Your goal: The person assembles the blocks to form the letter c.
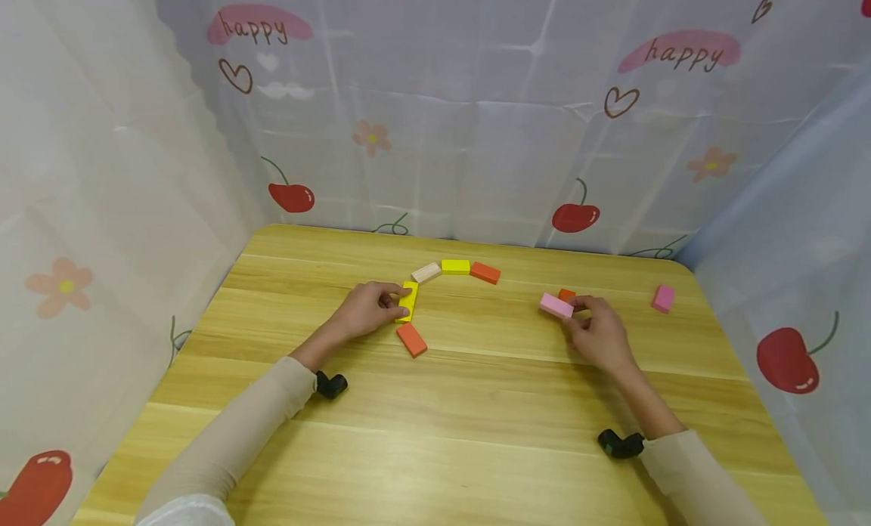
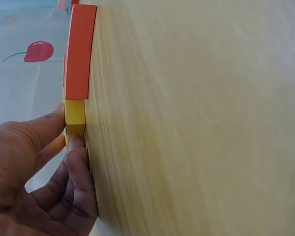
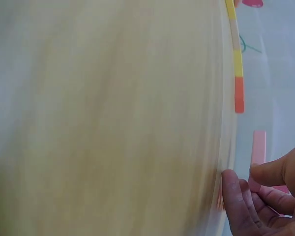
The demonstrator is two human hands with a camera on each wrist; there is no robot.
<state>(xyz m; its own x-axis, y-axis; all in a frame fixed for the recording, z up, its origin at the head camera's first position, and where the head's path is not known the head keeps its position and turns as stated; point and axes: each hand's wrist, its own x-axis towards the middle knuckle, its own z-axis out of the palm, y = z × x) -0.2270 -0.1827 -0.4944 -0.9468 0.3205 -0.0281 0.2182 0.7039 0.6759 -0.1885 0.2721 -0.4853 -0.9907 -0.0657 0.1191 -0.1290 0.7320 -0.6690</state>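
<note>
- Pinching a pink block (image 1: 556,306) between thumb and fingers, the person's right hand (image 1: 602,337) holds it raised off the counter (image 1: 435,450) — right of the middle.
- Just behind that block, partly hidden by it, is a small orange block (image 1: 567,293).
- The left hand (image 1: 361,310) has its fingers pinching a yellow block (image 1: 406,307) in a curved row.
- Just nearer in this row lies a red-orange block (image 1: 411,341); beyond, a pale wooden block (image 1: 426,273), a second yellow block (image 1: 455,267) and another orange block (image 1: 485,273) curve rightward.
- Well apart, near the counter's right edge, is a second pink block (image 1: 663,298).
- A cherry-printed curtain (image 1: 442,171) hangs behind — long sleeves (image 1: 234,424) cover both forearms.
</note>
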